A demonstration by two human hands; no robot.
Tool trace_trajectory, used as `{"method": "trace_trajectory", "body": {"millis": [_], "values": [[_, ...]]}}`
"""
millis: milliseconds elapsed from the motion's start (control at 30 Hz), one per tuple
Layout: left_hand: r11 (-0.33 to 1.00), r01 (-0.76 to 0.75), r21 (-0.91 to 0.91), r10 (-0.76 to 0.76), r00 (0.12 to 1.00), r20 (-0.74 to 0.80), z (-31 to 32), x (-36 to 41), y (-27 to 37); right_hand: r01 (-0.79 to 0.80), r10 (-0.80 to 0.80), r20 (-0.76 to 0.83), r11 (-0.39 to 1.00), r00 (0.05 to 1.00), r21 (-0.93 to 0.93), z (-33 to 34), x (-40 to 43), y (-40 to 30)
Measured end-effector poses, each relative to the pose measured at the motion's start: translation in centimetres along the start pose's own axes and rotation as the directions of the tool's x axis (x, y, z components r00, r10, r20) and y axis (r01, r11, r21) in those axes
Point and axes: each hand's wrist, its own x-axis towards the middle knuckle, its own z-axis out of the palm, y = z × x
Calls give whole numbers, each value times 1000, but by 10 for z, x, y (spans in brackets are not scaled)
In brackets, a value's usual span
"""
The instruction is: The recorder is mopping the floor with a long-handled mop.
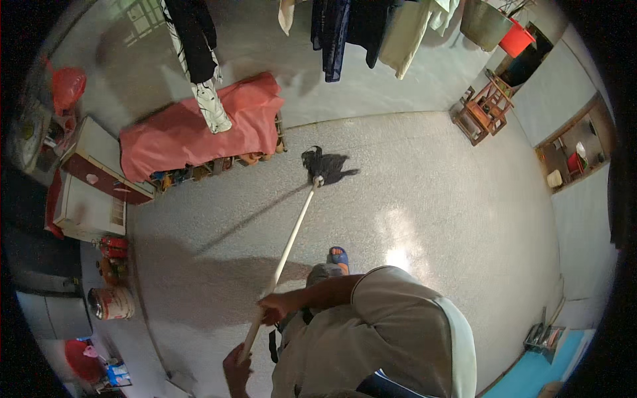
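Note:
My right hand [276, 306] grips the pale handle [293, 234] of a string mop, partway along it. Lower on the same handle, near its upper end, my left hand [238, 368] is wrapped around it. The handle slants away from me to a dark, wet-looking mop head [328, 164], which lies spread on the speckled grey floor [448, 209]. One of my feet, in a blue slide sandal [339, 256], shows ahead of my body. The mop head rests to the right of a rack draped with a pink cloth.
The pink cloth [199, 132] covers a rack holding shoes. Clothes [353, 35] hang overhead at the far side. A wooden chair [485, 107] stands at the far right. A white cabinet [89, 204], red bottles [113, 247] and a bucket [112, 303] line the left.

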Motion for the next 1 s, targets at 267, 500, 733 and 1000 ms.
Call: {"method": "trace_trajectory", "body": {"millis": [267,500,733,1000], "values": [[791,-200,578,378,903,-204,-47,-12,-13,460,-371,-331,851,868,253,36,6,-22],[734,-356,579,486,870,-82,10,76,13,742,-653,-363,635,665,216,-36,-18,-93],[700,-582,414,637,771,6,123,176,90,731,-583,-789,622,192,-281,-42,-169,-207],[721,-651,238,593,757,276,269,248,330,995,-860,-501,-66,-98,-81,-30,-347,-298]]}}
